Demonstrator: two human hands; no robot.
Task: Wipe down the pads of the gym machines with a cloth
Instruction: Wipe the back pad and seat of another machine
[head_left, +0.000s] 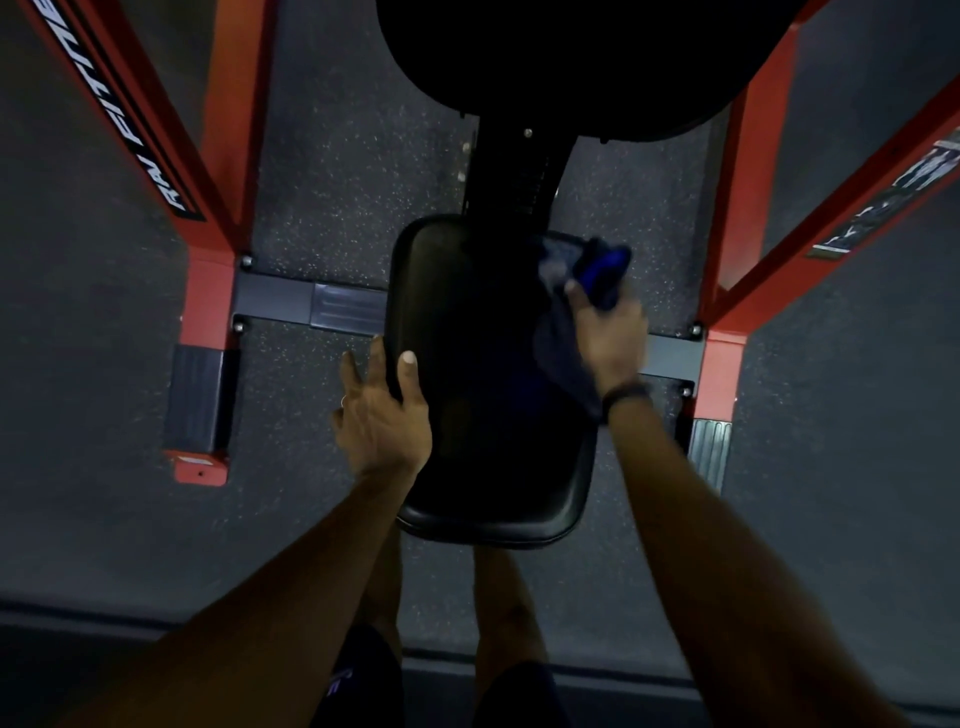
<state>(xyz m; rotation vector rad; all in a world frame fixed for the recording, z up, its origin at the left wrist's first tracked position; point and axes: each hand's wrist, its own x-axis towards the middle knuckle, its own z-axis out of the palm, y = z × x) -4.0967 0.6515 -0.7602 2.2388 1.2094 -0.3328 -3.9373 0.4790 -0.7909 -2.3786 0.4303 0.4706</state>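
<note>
Head view:
Seat pad (483, 374): black, between the red frame legs (208, 291).
Left hand (382, 415): thumb and fingers curled over the pad's left edge.
Right hand (610, 332): clutches the blue cloth (576, 275) against the pad's upper right edge.

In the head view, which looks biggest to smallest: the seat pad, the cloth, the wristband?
1. Seat pad
2. Cloth, gripped by the right hand
3. Wristband
All lie at similar depth, so the order is safe.

Dim, underexposed view with motion blur and wide-angle bending at the edges.
</note>
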